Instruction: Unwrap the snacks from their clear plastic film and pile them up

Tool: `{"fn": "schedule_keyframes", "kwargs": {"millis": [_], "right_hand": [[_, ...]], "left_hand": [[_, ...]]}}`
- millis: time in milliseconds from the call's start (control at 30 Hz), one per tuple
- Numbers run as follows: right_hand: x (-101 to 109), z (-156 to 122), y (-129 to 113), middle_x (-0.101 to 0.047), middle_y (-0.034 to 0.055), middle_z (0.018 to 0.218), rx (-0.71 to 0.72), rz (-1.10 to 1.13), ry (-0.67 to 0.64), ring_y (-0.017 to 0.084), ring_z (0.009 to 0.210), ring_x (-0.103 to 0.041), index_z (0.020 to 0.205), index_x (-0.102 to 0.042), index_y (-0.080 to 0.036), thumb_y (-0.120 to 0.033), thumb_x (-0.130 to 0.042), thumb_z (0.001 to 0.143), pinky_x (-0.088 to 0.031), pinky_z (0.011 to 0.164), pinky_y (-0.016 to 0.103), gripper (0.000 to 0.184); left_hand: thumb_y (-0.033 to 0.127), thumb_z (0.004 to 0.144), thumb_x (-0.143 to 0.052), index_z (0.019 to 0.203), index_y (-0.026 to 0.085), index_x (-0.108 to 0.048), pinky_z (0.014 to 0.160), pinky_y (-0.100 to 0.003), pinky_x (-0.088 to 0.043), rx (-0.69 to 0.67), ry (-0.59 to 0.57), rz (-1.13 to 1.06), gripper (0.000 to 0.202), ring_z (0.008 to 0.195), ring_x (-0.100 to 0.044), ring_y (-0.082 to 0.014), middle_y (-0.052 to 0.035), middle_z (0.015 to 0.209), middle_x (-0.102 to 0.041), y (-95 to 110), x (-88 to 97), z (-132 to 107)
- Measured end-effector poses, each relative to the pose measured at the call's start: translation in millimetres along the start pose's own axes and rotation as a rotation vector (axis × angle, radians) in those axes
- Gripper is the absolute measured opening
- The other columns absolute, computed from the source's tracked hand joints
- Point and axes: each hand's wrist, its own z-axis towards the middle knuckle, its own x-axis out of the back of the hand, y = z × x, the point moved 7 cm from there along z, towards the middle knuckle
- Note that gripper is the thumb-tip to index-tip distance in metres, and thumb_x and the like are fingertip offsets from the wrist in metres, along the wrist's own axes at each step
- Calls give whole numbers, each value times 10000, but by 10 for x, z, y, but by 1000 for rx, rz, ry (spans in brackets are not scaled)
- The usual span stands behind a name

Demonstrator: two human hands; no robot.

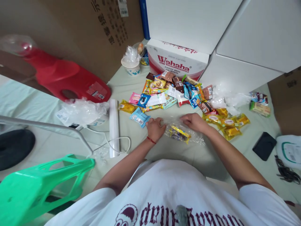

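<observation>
Between my two hands lies a clear plastic bag (197,138) with yellow and dark wrapped snacks (179,133) inside. My left hand (155,129), a red string at its wrist, pinches the bag's left side near the top. At the upper right of the bag, my right hand (193,121) has its fingers closed on the plastic. A light blue snack packet (139,117) lies just beyond my left hand. Past the bag spreads a heap of mixed wrapped snacks (156,99). Several yellow packets (230,123) lie to the right of my right hand.
A Wahaba carton (176,59) and a paper cup (131,67) stand behind the heap. Crumpled clear plastic (225,97) lies right, near a black box-like object (264,146). On the left are a white roll (114,128), a red jug (68,80) and a green stool (35,185).
</observation>
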Motion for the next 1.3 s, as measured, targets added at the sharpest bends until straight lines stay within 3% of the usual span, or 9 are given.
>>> {"fn": "schedule_keyframes", "kwargs": {"millis": [133, 267, 367, 500, 667, 833, 1000, 1133, 1300], "right_hand": [[-346, -372, -369, -731, 73, 973, 79, -203, -118, 203, 885, -650, 1370, -697, -297, -237, -482, 1016, -428, 753, 262, 419], [-630, -670, -511, -679, 118, 1188, 75, -352, -109, 260, 1039, -607, 1474, -598, -340, -197, -478, 1017, -441, 810, 317, 494], [-716, -765, -465, -628, 129, 1276, 49, -414, -56, 280, 1080, -575, 1502, -562, -375, -134, -493, 991, -447, 834, 341, 569], [-792, -761, -390, -609, 122, 1259, 51, -363, -27, 275, 1105, -552, 1515, -553, -383, -87, -507, 976, -453, 908, 349, 617], [-825, -752, -391, -620, 132, 1194, 129, -203, 21, 273, 1151, -532, 1460, -624, -307, -84, -488, 984, -460, 996, 396, 543], [-715, -951, -322, -640, 122, 1267, 216, 107, 163, 273, 1168, -575, 1450, -604, -275, -263, -455, 1040, -481, 1031, 449, 436], [-624, -1236, 168, -603, 169, 1227, -305, 46, 581, 317, 1145, -550, 1439, -578, -213, -335, -467, 1021, -495, 995, 493, 450], [-706, -1291, 228, -570, 199, 1269, -468, -133, 562, 377, 1162, -467, 1247, -689, -206, -365, -618, 942, -459, 941, 540, 352], [-689, -1215, 135, -650, 144, 1107, -507, -72, 404, 273, 950, -572, 975, -686, -216, -286, -521, 978, -445, 779, 366, 179]], "left_hand": [[310, 812, -680, 797, 224, -718, 901, -466, -396, -38, 47, -16, 96, 1077, -560, -338, -96, 949, -705, -20, 9, -16], [221, 748, -675, 768, 214, -688, 903, -469, -430, -128, 56, -86, 25, 1091, -572, -331, -110, 1073, -708, -77, 117, -3], [227, 765, -644, 721, 218, -610, 838, -410, -480, -234, -101, -161, 56, 873, -636, -247, -61, 860, -706, -95, 229, -16], [366, 848, -634, 747, 220, -559, 589, -293, -469, -88, -418, -490, 193, 564, -607, -167, 15, 596, -643, 5, 226, -134], [325, 918, -549, 836, 186, -625, 612, -291, -537, 43, -519, -766, 178, 672, -712, -183, -54, 780, -763, 489, -145, -331], [218, 950, -489, 943, 214, -728, 771, -337, -541, -147, -332, -351, 240, 890, -719, -237, -71, 896, -769, 720, -409, -425], [271, 997, -503, 1171, 253, -729, 756, -350, -484, -324, -135, 152, 286, 921, -672, -259, -110, 1024, -715, 828, -364, -558], [489, 876, -724, 1398, 190, -572, 991, -501, -441, -211, 136, 206, 620, 1230, -540, -381, -199, 1295, -608, 697, -159, -522], [541, 784, -811, 1012, 183, -629, 1080, -565, -380, -187, 114, 147, 462, 1280, -505, -407, -180, 1201, -618, 551, -225, -432]]}}
